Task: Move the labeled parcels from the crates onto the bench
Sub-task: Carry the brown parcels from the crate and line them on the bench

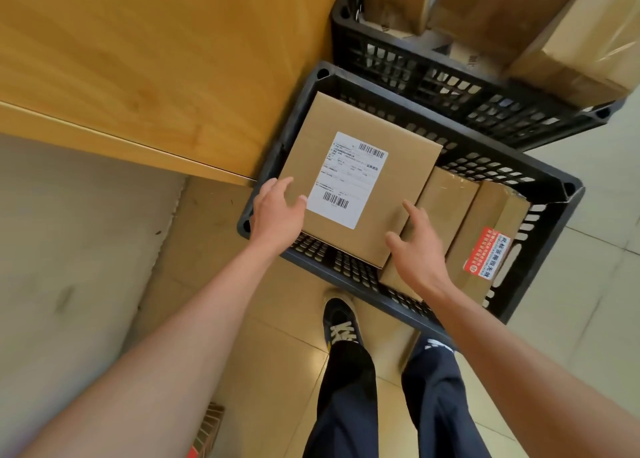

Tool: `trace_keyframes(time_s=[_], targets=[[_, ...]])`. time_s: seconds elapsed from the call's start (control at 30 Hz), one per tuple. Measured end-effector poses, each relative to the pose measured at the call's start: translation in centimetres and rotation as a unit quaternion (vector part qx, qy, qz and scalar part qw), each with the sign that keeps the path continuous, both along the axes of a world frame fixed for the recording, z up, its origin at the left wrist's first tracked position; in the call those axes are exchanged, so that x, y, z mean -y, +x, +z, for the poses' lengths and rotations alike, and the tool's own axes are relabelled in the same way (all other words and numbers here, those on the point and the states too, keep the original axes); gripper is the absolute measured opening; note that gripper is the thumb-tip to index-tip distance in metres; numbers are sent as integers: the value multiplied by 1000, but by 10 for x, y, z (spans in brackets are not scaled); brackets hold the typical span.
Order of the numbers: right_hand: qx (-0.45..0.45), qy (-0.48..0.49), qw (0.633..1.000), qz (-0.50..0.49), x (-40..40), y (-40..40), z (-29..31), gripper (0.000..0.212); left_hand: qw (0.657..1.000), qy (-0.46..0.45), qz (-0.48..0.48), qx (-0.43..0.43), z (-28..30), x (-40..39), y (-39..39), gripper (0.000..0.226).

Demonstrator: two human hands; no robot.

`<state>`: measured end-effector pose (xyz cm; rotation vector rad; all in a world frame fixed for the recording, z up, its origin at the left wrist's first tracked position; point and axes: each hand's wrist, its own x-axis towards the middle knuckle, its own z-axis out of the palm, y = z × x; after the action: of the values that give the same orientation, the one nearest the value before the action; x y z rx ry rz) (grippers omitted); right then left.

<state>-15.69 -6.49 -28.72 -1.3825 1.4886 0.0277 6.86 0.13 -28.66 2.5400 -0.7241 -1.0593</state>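
Head view: top parcel point(360, 180), plain brown carton w/ white shipping label point(347, 179) face up, sat in near black crate point(540, 184), resting on other cartons, tilted a little. Two more taped cartons point(450, 198) stood just right of it; one bore a red sticker point(486, 253). Far crate point(381, 52) held further boxes. Wooden bench point(156, 59) lay left of both crates.

Left hand point(277, 212) touched carton's near-left edge, fingers relaxed & spread, thumb on top face by label; not closed round anything. Right hand point(415, 246) spread at near-right corner, fingers straight; contact w/ the box probable, can't tell for sure.

Handling, est.: stiff corrugated board, flat faces, smooth-ish so palms could slip; wt unknown, prob. light-moderate for its size. Best hold = two hands on opposite side walls, fingers under bottom edges, lift level, avoid crushing corners or smudging label
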Motion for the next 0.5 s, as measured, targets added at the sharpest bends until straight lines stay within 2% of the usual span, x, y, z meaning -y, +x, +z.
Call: trace_keyframes(time_s=[0.23, 0.5], targets=[[23, 32, 999, -30, -6, 12, -4, 77, 999, -15, 30, -11, -13, -1, 9, 42], [29, 22, 998, -49, -8, 24, 17, 85, 998, -57, 11, 10, 11, -5, 7, 47]])
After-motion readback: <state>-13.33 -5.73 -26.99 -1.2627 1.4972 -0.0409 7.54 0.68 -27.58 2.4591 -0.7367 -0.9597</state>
